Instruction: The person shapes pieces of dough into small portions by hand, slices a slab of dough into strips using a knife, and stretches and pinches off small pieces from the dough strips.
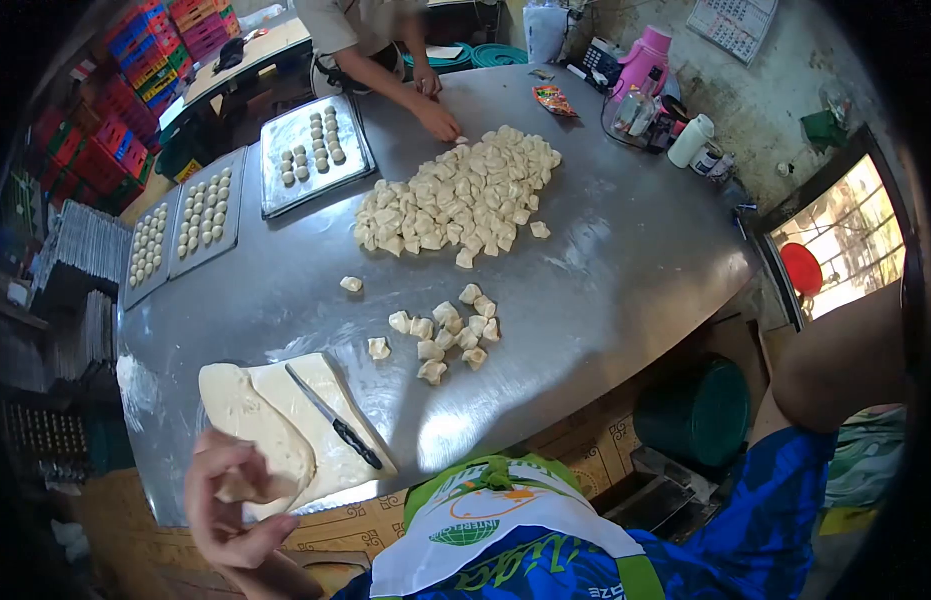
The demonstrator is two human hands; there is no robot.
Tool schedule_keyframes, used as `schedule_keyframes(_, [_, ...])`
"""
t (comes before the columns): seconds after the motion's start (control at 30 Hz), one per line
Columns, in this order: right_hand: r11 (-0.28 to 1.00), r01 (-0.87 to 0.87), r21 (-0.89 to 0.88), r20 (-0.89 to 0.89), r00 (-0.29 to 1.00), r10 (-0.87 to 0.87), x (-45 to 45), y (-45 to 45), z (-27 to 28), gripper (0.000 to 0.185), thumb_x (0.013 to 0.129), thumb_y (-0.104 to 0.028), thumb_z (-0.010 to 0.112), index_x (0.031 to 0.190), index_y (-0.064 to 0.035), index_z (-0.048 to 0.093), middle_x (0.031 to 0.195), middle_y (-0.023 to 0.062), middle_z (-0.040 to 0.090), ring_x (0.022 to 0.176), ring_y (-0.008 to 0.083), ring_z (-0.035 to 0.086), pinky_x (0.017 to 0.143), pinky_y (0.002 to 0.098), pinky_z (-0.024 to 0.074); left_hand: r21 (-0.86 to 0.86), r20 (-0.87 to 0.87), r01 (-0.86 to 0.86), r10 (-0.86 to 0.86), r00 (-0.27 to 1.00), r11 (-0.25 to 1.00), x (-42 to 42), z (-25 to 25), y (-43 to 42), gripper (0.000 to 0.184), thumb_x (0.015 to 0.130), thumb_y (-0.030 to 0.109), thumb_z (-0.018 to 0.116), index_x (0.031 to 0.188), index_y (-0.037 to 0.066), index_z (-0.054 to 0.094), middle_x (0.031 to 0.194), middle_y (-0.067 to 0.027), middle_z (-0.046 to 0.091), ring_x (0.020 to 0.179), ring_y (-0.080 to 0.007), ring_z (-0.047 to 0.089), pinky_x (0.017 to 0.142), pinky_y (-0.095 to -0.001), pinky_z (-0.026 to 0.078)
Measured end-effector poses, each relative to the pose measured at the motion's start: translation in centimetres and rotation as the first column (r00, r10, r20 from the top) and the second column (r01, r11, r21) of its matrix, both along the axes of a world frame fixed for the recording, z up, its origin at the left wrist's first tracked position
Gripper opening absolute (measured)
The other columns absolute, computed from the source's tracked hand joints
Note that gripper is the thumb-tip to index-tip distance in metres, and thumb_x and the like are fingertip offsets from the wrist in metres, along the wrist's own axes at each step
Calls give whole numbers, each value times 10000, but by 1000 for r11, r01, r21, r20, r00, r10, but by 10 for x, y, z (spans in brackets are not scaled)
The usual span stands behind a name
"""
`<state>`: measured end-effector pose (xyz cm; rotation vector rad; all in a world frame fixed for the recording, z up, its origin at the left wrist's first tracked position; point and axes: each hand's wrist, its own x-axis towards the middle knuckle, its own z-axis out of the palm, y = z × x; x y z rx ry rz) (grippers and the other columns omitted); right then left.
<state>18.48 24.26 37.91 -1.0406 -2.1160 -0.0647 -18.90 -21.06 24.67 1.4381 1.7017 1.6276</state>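
My left hand is at the near left edge of the steel table, over the corner of a thick slab of pale dough. Its fingers are curved, with the thumb apart from them and dough visible in the gap. A folded flap of dough lies along the slab's left side. A knife with a black handle rests on the slab. Beyond it, several cut dough pieces are scattered on the table. My right arm is raised at the right edge, its hand outside the view.
A big heap of dough pieces covers the table's middle; a co-worker's hand touches its far edge. Trays of dough balls line the left side. A pink thermos and bottles stand at the right. A green bin is below.
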Motion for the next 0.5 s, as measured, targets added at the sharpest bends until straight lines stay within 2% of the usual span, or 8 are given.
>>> schedule_keyframes(0.03, [1000, -3, 9, -7, 1000, 3, 2, 1, 1, 260, 929, -250, 526, 1053, -55, 645, 946, 89, 624, 799, 214, 565, 760, 353, 475, 2, -1, 1, -1, 1000, 1000, 6, -7, 6, 530, 654, 88, 793, 1151, 5, 629, 829, -56, 515, 621, -110, 484, 581, -179, 400])
schedule_keyframes(0.17, [997, -33, 63, -71, 997, 38, 10, 9, 4, 264, 935, -260, 521, 1050, -56, 643, 935, 87, 623, 787, 211, 564, 751, 352, 476, -83, 206, 98, -79, 975, 992, 29, -37, 30, 650, 641, -209, 630, 1249, 15, 575, 965, -80, 487, 708, -165, 594, 629, -245, 494])
schedule_keyframes(0.27, [968, -73, 239, -190, 974, 120, 20, 8, 14, 268, 939, -267, 518, 1047, -56, 643, 927, 86, 622, 778, 208, 563, 744, 351, 477, -100, 132, 185, -171, 976, 978, 45, -50, 51, 707, 651, -239, 585, 1304, 28, 543, 976, -74, 470, 718, -167, 607, 639, -256, 504])
schedule_keyframes(0.33, [903, -109, 415, -298, 922, 249, 24, -5, 18, 270, 942, -271, 516, 1045, -56, 642, 921, 85, 622, 772, 207, 563, 740, 351, 478, -49, 307, 195, -171, 936, 980, 58, -66, 67, 742, 674, -230, 588, 1357, 49, 511, 1025, -79, 485, 759, -157, 607, 649, -246, 496])
schedule_keyframes(0.4, [831, -196, 521, -345, 842, 415, 15, -26, 7, 273, 945, -276, 513, 1043, -57, 641, 916, 84, 622, 766, 206, 562, 735, 350, 478, -62, 338, 140, -111, 935, 988, 69, -86, 90, 781, 672, -233, 588, 1387, 64, 489, 1078, -87, 494, 807, -164, 607, 671, -249, 505])
schedule_keyframes(0.43, [802, -265, 535, -345, 798, 493, 5, -37, -6, 274, 947, -279, 512, 1043, -57, 641, 913, 84, 622, 763, 205, 562, 733, 350, 479, -71, 374, 95, -62, 925, 993, 74, -96, 103, 820, 670, -235, 588, 1418, 80, 468, 1130, -95, 504, 855, -172, 607, 694, -252, 513])
schedule_keyframes(0.47, [775, -343, 530, -345, 748, 567, -9, -47, -27, 275, 948, -281, 511, 1042, -57, 641, 910, 83, 621, 760, 204, 562, 731, 349, 479, -106, 298, 81, -46, 953, 991, 77, -107, 116, 836, 675, -230, 582, 1436, 88, 448, 1204, -108, 498, 903, -184, 599, 710, -264, 516])
schedule_keyframes(0.5, [766, -518, 380, -330, 698, 635, -29, -59, -60, 277, 950, -283, 510, 1041, -57, 641, 908, 83, 621, 757, 203, 562, 729, 349, 479, -140, 220, 63, -31, 975, 988, 82, -113, 127, 851, 680, -225, 576, 1454, 96, 428, 1278, -120, 491, 952, -197, 591, 726, -276, 518])
